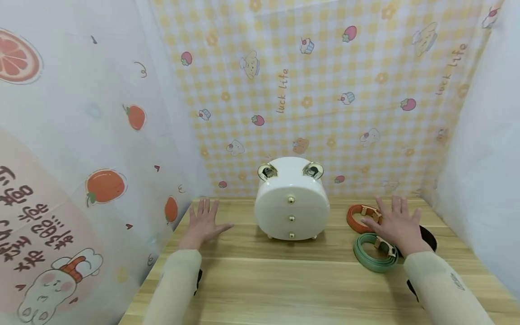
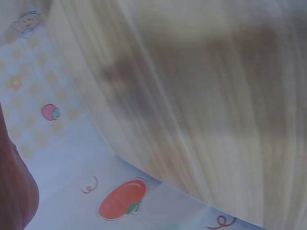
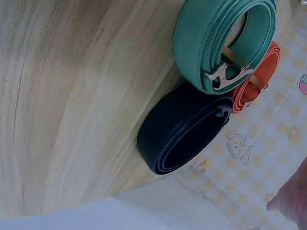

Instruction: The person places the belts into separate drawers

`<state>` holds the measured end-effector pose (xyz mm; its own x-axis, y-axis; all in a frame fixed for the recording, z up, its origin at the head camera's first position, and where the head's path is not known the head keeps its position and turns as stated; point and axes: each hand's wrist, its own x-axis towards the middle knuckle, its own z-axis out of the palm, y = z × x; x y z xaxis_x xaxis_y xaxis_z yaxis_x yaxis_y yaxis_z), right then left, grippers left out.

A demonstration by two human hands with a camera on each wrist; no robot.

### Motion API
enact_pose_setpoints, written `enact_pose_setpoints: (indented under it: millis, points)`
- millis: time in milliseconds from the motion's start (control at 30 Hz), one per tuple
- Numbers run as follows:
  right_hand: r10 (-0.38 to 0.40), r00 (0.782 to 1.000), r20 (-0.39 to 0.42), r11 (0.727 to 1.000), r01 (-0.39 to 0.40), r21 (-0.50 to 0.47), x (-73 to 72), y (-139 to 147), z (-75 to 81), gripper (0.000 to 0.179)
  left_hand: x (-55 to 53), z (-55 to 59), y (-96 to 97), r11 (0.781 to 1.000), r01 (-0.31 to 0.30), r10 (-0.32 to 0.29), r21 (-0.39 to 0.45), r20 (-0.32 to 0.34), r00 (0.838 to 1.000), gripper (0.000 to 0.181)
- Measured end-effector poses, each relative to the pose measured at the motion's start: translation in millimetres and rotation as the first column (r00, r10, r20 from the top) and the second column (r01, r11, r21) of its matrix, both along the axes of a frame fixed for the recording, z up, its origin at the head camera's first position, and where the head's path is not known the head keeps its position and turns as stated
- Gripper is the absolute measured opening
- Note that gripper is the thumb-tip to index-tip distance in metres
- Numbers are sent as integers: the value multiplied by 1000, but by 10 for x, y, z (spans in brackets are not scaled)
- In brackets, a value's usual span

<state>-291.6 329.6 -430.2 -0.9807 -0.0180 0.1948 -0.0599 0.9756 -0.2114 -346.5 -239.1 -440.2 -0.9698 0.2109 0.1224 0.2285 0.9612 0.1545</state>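
My left hand (image 1: 203,225) is spread, fingers straight and thumb out, over the left side of the wooden table. Fingers likewise spread, my right hand (image 1: 400,227) is beside and partly over three rolled belts at the right and holds none of them. The orange belt (image 1: 354,221) lies farthest back, and the green belt (image 1: 375,265) is nearer, its gold buckle showing. A black belt (image 3: 182,129) sits beside the green one; in the head view my right hand hides much of it. Between the hands stands a white rounded box (image 1: 272,212) with three gold knobs and two gold ear-like rings.
The wood-grain table (image 1: 292,289) reaches back to a yellow checked cloth (image 1: 317,126). A printed white cloth (image 1: 162,149) hangs along the left side and a plain white one (image 1: 479,149) along the right.
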Motion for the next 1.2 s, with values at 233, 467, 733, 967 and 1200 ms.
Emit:
enact_pose_setpoints:
  millis: [233,467,733,967,1200]
  points:
    - [-3,1000,1,1000,3,-29,-49,-110,75,101,-79,242,127,999,-9,9,32,-28,1000,105]
    - [-16,1000,6,999,16,-32,-81,-170,189,101,-168,557,279,998,30,-26,50,-81,996,100]
    - [-21,1000,-12,999,20,-35,-108,-261,310,102,-272,845,479,992,55,-49,112,-55,997,104]
    - [-12,999,-39,998,9,-66,-130,-466,480,98,-362,1075,678,984,96,-84,151,-88,993,105]
    - [5,994,-107,986,-22,-163,-174,-709,638,98,-409,1263,907,960,167,-143,225,-118,983,104]
